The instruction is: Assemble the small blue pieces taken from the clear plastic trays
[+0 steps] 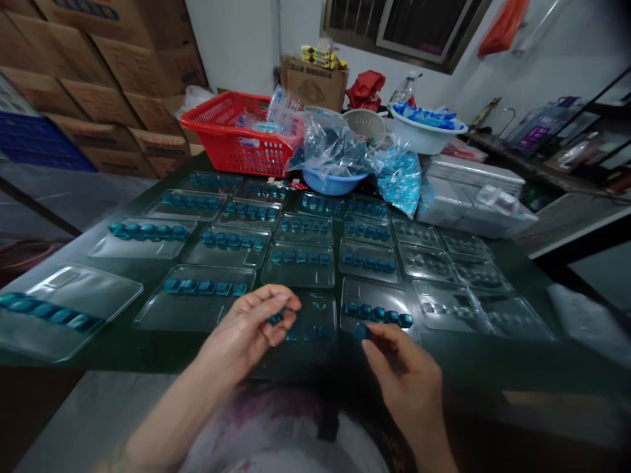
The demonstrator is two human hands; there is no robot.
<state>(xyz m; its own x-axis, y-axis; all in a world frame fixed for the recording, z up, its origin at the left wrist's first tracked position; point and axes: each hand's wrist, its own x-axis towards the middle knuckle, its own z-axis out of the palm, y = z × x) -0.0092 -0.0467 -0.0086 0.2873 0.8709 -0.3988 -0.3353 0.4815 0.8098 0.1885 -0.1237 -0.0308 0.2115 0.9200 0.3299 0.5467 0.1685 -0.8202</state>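
Observation:
My right hand (pixel 409 368) pinches a small dark teal cube (pixel 362 330) between thumb and fingers, just above the table's near side. My left hand (pixel 254 322) is closed, its fingers curled round another teal piece (pixel 276 317) that shows partly between them. Between the hands lies a clear plastic tray (pixel 318 303); the left fingers overlap its edge and its lower part is dim. To its right, a clear tray (pixel 362 289) holds a row of teal cubes (pixel 378 314). On the left, another tray (pixel 162 315) carries a similar row of cubes (pixel 206 287).
Several more clear trays cover the dark green table (pixel 290 364); those at right have moulded hollows without teal cubes. Along the back stand a red basket (pixel 236 148), a blue basin (pixel 335 184) with bagged pieces and a pale basin (pixel 424 135). Cardboard boxes (pixel 98 98) are stacked at left.

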